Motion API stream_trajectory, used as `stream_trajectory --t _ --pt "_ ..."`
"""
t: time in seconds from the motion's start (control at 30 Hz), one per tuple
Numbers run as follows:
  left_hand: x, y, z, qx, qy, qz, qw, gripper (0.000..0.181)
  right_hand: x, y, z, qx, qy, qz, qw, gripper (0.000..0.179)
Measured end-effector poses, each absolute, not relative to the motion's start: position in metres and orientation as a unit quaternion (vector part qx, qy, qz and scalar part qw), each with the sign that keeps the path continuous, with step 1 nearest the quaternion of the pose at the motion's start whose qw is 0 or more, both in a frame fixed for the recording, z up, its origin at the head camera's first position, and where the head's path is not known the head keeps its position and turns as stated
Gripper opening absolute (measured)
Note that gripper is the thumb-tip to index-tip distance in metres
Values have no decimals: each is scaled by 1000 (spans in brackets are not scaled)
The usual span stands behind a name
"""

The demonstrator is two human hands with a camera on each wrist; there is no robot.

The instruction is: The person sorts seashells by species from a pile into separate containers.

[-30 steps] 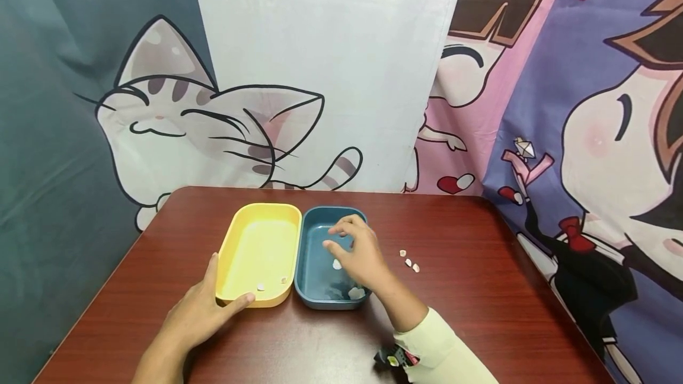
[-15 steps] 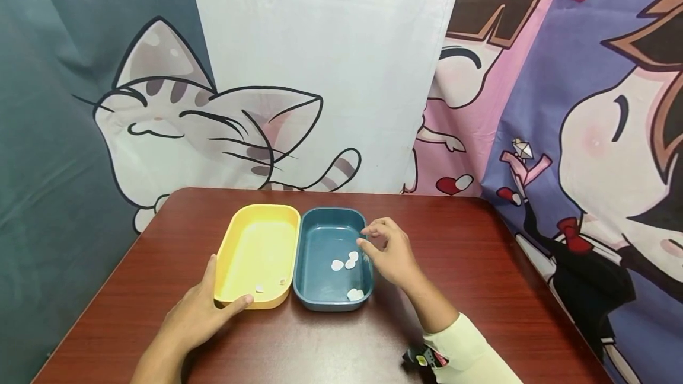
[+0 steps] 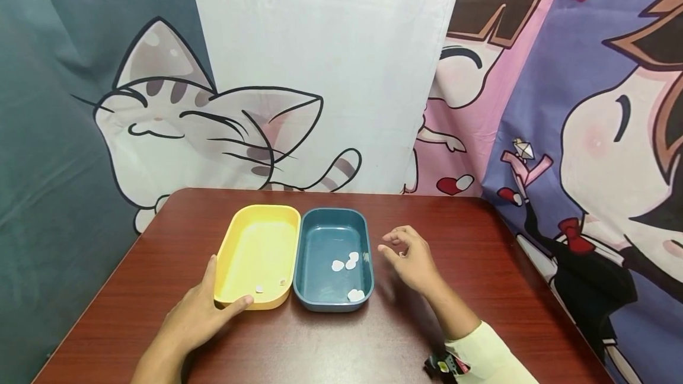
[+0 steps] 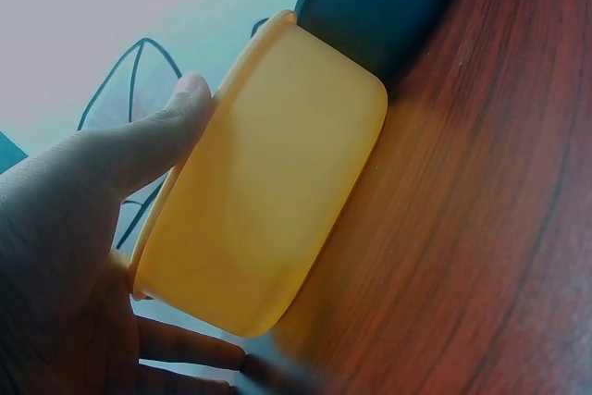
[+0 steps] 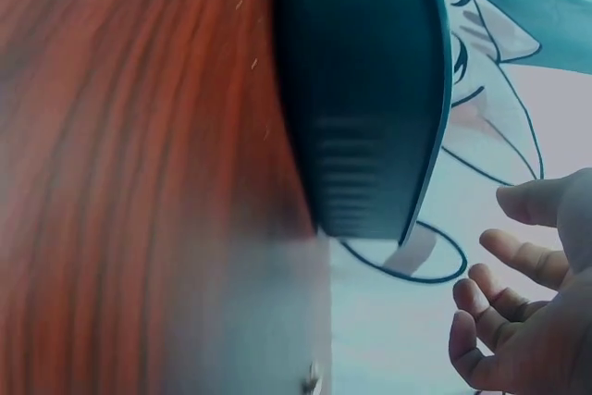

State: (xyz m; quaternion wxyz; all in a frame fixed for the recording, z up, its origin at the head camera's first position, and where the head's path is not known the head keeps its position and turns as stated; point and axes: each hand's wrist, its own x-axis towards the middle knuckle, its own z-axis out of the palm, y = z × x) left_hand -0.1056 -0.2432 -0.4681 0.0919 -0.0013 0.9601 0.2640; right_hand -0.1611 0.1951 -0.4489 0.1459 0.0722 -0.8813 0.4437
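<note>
In the head view, a yellow rectangular tray (image 3: 256, 248) stands left of a dark blue tray (image 3: 331, 236), side by side. My left hand (image 3: 194, 307) grips the yellow tray's near left corner; its thumb (image 4: 171, 127) lies on the rim in the left wrist view. Two small pale shell-like bits, one a whitish bit (image 3: 259, 289), lie inside the yellow tray. Several white shell-like pieces (image 3: 337, 265) lie in the blue tray. Right of it hovers my right hand (image 3: 416, 262), fingers loosely bent and apart, with a small pale bit (image 3: 402, 253) showing beyond them.
Both trays stand on a dark red-brown wooden table (image 3: 320, 348). Behind it hangs a cloth backdrop (image 3: 341, 46) printed with a cat and cartoon figures. A black wrist device (image 3: 445, 366) sits at the right sleeve's cuff.
My right hand has moved right, from above the blue tray to over the table beside it, uncovering white pieces in that tray. The left hand and both trays keep their places.
</note>
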Motion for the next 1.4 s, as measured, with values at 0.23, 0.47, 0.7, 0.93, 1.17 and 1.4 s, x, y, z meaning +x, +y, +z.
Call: stream_trajectory --t 0.23,0.47,0.7,0.93,1.17,1.4 --pt "-106 -244 -468 0 960 265 92 138 -161 222 -454 66 -890 428 146 20" --pt "-106 -243 -468 0 960 264 91 138 -159 242 -459 38 -894 425 133 18" --pt "-106 -243 -468 -1 961 262 90 139 -163 253 -467 33 -900 420 111 23" --pt "-105 -242 -468 -1 961 262 91 138 -170 268 -484 47 -897 430 91 23" --pt "-106 -242 -468 -1 961 263 91 138 -176 279 -502 49 -890 450 61 19" --pt "-106 -243 -469 -1 961 262 90 138 -179 282 -512 60 -890 450 47 17"
